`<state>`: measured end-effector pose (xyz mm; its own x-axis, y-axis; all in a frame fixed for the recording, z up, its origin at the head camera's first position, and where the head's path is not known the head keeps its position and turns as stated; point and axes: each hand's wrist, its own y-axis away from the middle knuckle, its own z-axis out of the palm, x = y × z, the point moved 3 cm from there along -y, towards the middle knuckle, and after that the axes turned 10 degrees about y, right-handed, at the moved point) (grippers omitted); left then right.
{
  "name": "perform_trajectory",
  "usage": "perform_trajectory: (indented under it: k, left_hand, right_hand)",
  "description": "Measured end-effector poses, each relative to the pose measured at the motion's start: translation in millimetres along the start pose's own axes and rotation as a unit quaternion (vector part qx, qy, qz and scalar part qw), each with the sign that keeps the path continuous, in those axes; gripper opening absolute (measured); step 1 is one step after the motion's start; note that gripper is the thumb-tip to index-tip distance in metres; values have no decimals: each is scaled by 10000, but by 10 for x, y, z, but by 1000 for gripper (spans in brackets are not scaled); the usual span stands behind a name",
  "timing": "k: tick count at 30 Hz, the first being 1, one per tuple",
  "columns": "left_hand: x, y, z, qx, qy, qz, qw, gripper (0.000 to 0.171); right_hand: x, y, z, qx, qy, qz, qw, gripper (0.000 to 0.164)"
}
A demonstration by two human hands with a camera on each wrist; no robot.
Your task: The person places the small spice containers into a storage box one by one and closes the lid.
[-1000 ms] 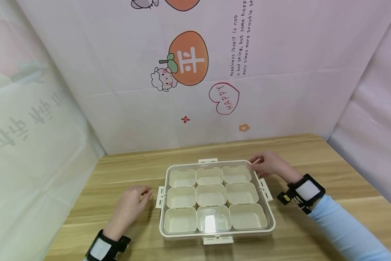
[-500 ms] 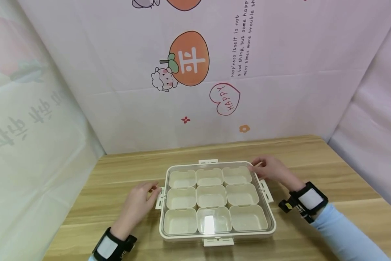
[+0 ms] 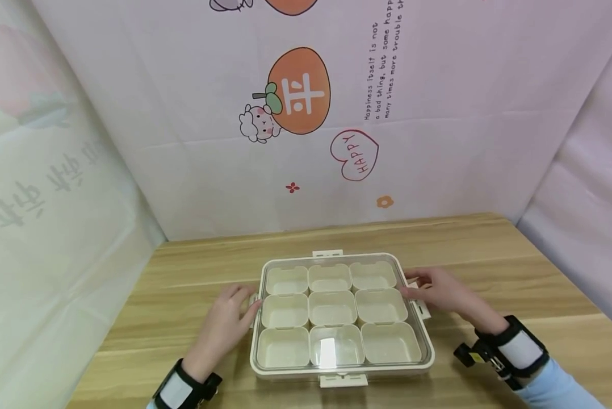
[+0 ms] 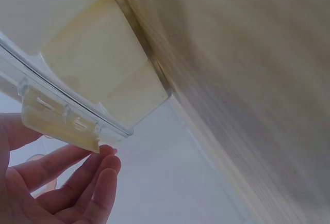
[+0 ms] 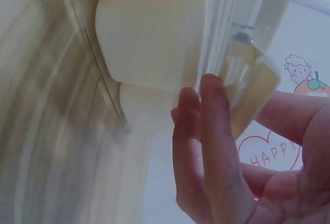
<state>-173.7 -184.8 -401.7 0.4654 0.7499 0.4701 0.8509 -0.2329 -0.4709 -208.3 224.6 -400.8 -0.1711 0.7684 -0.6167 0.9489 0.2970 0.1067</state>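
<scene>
A clear storage box with a cream-rimmed transparent lid stands on the table, several cream cups in rows inside it. At its left side my left hand has the thumb by the lid's rim and the fingers around the left clasp, which sticks outward. My right hand is at the opposite side, thumb over the rim. Its fingertips reach under the right clasp, against the box wall. The right hand covers part of that clasp in the head view.
The wooden table ends at a white printed cloth behind. More cloth hangs on both sides. A front clasp and a back clasp stick out from the lid.
My left hand has come in from the left to the left clasp. The right hand has slid from the back right corner toward me, to the right clasp. The box stays put.
</scene>
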Motion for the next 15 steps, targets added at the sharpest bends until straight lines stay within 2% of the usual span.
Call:
perform_trajectory:
  k: [2, 8, 15]
  left_hand:
    - [9, -2, 11, -80, 23, -71, 9999, 30]
    - [32, -5, 29, -263, 47, -256, 9993, 31]
    - [51, -35, 32, -271, -186, -168, 9993, 28]
  right_hand:
    - [30, 12, 17, 42, -152, 16, 9999, 59]
    - [116, 11, 71, -250, -937, 115, 9952, 62]
    - [86, 2, 65, -332, -1052, 163, 9938, 60]
